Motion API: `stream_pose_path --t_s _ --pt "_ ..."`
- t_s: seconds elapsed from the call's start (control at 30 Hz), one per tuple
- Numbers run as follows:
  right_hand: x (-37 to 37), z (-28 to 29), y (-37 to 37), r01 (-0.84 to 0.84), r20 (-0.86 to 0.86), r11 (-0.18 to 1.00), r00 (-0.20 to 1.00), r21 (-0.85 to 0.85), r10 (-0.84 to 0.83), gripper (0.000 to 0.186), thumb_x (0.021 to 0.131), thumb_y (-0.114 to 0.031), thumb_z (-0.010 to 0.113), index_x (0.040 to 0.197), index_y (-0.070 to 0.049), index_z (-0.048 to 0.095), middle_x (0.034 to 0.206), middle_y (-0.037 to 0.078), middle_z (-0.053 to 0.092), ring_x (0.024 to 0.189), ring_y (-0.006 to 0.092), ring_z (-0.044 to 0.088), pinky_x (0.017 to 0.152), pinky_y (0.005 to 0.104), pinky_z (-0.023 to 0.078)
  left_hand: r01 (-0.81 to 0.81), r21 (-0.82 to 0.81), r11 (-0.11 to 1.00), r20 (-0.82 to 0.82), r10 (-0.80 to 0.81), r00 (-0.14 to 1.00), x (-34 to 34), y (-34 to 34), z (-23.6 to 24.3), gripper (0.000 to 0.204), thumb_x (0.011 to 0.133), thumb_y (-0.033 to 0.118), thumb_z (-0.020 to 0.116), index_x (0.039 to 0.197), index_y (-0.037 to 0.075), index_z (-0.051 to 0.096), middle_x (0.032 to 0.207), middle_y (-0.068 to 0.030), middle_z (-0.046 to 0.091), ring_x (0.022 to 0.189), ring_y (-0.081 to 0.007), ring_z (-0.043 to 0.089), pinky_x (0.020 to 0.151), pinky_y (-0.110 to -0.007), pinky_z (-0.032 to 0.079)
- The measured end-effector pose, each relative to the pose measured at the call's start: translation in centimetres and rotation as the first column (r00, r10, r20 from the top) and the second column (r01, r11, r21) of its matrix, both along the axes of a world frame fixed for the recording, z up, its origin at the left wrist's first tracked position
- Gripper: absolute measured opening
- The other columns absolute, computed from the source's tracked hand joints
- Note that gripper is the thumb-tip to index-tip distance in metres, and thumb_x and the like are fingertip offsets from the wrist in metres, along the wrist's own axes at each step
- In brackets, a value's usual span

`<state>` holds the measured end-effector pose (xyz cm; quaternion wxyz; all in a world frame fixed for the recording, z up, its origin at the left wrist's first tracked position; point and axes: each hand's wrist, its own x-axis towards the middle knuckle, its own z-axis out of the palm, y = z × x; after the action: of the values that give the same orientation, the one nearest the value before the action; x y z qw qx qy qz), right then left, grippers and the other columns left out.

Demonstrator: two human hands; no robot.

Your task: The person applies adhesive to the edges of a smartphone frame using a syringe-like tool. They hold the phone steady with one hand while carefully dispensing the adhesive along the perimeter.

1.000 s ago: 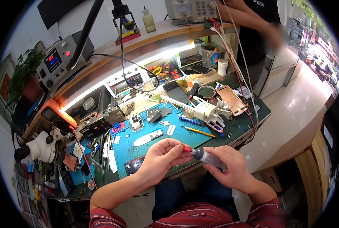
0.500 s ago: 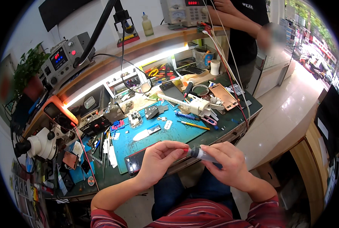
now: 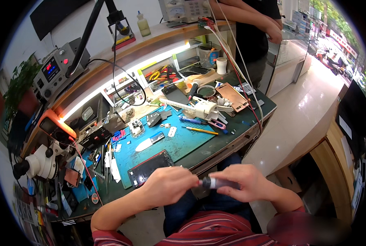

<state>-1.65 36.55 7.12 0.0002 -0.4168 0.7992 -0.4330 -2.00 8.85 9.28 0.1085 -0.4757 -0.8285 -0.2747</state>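
Observation:
Over my lap, just off the bench's near edge, my right hand (image 3: 246, 180) is closed around a grey tube with a black collar (image 3: 220, 183). The tube lies level, its collar pointing left. At that end, the fingers of my left hand (image 3: 170, 186) are pinched on a small red tip (image 3: 200, 183). My left fingers cover part of the tip, so whether it is joined to the collar is unclear. Beyond my left hand, a dark phone part with a red edge (image 3: 151, 167) lies on the blue mat (image 3: 191, 143).
A knife-shaped white blade (image 3: 144, 145), a yellow pencil (image 3: 200, 130) and pink-handled scissors (image 3: 217, 124) lie on the bench. A white microscope (image 3: 41, 164) and an orange-cased meter (image 3: 57, 125) stand at left. Another person's arm (image 3: 257, 18) shows beyond the bench.
Both hands have come lower and closer to my body with the tube. The phone part shows more fully now. The whole scene has shifted left in view, and the other person's arms have moved.

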Motion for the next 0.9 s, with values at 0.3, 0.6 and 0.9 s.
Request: stream_pose_path --t_s 0.3,0.6,0.9 --pt "0.9 -3.8 2.7 -0.212 0.897 0.947 0.324 -0.242 0.301 0.044 0.098 -0.026 0.067 0.134 -0.002 0.060 0.103 0.004 0.072 0.087 0.0067 0.064 0.074 0.0223 0.051 0.196 -0.276 0.941 0.021 -0.198 0.980 0.6 1.3 -0.7 0.024 0.084 0.017 0.070 0.106 0.007 0.067 0.087 -0.0027 0.062 0.081 -0.0178 0.065 0.067 -0.030 0.053" --pt "-0.6 -3.6 6.3 0.378 0.725 0.864 0.689 -0.333 -0.022 0.038 0.101 -0.022 0.062 0.133 -0.002 0.054 0.110 0.007 0.071 0.097 0.0100 0.064 0.079 0.0255 0.051 -0.199 -0.216 0.956 -0.054 0.192 0.980 -21.2 2.1 -3.7 0.097 0.072 0.032 0.087 0.152 0.008 0.036 0.150 -0.0175 0.041 0.135 -0.0376 0.044 0.112 -0.044 0.039" --pt "-3.9 -3.1 7.1 0.512 0.515 0.433 0.849 -0.742 -0.122 0.038 0.094 0.002 0.064 0.126 -0.005 0.045 0.127 0.020 0.060 0.107 0.0218 0.064 0.090 0.0347 0.056 0.001 -0.403 0.915 0.131 0.056 0.990 -27.0 3.9 -3.5 0.086 0.072 0.035 0.086 0.142 0.004 0.047 0.135 -0.0198 0.054 0.129 -0.0347 0.051 0.107 -0.041 0.043"
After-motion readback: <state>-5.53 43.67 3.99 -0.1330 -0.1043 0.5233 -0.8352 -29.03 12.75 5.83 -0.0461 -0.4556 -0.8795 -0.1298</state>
